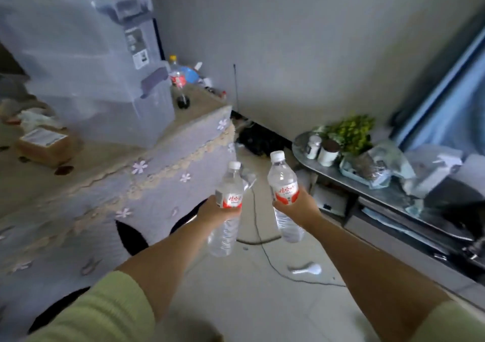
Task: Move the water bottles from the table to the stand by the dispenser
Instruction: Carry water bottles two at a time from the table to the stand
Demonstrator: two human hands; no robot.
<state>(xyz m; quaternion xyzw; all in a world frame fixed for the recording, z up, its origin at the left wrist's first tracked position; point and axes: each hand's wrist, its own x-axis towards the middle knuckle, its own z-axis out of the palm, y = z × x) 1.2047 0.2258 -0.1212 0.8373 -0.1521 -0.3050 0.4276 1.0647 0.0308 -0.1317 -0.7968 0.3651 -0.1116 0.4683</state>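
The left hand is gripping one clear plastic water bottle with a red label, and the right hand is gripping another. Both bottles are standing almost straight up (caps on top), in the air. The long grey metal stand is lying to the right, nearer the right hand.

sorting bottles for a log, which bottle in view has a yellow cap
The cola bottle on the table, beside the clear plastic bins. Both water bottles, in the left hand and right hand, have white caps.
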